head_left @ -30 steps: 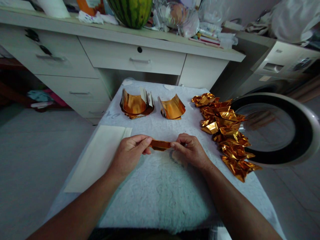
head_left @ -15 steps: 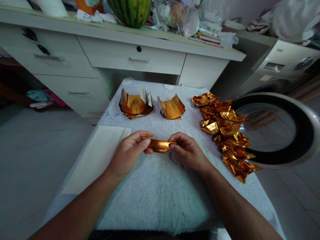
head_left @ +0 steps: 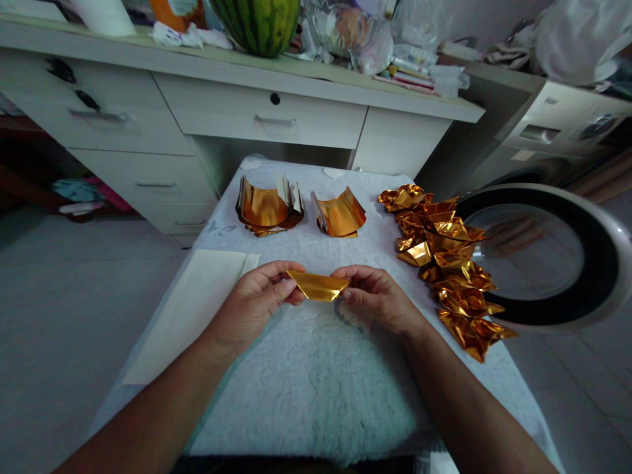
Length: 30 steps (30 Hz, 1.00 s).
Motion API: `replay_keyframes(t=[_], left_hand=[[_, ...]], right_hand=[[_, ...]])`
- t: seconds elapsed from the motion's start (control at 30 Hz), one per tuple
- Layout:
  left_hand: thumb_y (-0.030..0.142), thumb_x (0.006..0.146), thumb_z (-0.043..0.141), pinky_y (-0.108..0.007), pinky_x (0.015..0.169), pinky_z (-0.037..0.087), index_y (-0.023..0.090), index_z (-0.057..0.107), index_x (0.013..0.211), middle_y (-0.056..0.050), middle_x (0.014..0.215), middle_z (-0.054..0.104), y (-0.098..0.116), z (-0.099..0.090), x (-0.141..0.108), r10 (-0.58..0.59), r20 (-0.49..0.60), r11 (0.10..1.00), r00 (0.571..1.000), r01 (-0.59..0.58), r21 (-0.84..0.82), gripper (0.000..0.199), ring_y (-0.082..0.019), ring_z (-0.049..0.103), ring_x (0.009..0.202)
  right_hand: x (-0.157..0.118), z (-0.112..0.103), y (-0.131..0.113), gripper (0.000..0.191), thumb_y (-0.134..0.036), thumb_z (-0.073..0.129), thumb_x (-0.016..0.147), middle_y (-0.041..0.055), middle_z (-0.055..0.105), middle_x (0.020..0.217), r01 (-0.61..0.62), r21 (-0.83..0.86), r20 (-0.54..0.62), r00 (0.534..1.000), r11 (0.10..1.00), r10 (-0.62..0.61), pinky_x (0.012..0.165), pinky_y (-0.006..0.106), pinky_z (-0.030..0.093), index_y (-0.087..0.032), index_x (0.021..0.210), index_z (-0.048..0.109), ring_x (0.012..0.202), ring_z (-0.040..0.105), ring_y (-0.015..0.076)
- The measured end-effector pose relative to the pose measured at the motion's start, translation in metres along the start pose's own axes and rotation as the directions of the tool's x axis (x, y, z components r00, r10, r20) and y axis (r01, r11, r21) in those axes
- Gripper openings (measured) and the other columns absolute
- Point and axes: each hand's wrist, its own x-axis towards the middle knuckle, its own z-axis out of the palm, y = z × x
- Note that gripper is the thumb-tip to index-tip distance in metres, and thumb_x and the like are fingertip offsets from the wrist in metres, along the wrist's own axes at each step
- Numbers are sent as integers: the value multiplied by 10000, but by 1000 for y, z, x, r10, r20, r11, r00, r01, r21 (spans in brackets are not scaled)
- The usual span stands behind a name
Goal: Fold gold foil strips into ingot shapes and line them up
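A folded piece of gold foil paper, shaped like a trapezoid with its long edge at the top, is held level above the cloth-covered table. My left hand pinches its left end between thumb and fingers. At the right end, my right hand grips it the same way. Beyond the hands stand two curved stacks of gold sheets, a thicker one on the left and a thinner one on the right. Several folded gold foil pieces lie in a row along the right side.
White paper sheets lie at the table's left. Behind is a white counter with drawers, bearing a watermelon and plastic bags. An open round washing machine door stands close to the table's right edge.
The gold piece has turned in my fingers and now shows a flat, brighter face with slanted ends. Both hands have shifted only slightly and still hold it.
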Motion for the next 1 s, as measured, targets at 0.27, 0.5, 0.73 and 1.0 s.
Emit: replay_keyframes(t=[0.27,0.5,0.73,1.0], left_hand=[[279,756,764,-227,652,489,165,707,977,-32,872,709,-1,0,2,-39,28,998,999,40,-46,255,-107,620,676],[290,745,771,-233,649,467,176,701,911,-18,818,693,0,1,2,-50,41,998,998,52,-38,214,-116,606,673],[302,727,778,-226,672,455,165,694,848,-15,806,671,0,0,1,-85,87,995,993,88,-42,201,-116,578,708],[266,735,777,-215,672,467,157,683,844,-19,800,662,-3,-4,2,-143,148,979,979,161,-121,181,-109,584,711]], right_hand=[[1,-1,0,312,-325,835,717,-8,666,815,24,-16,-11,1000,1000,-24,562,208,449,-206,976,707,635,567,87],[2,-3,-2,318,-321,856,688,-19,637,793,-5,-6,-3,1000,1000,5,570,206,432,-195,915,672,639,552,83],[0,-5,-2,312,-353,843,703,-47,580,656,-52,18,18,998,998,52,511,193,340,-175,828,620,545,475,67],[-2,-5,-2,320,-362,845,700,-39,567,665,-100,61,23,995,993,98,538,201,328,-162,841,639,567,463,72]])
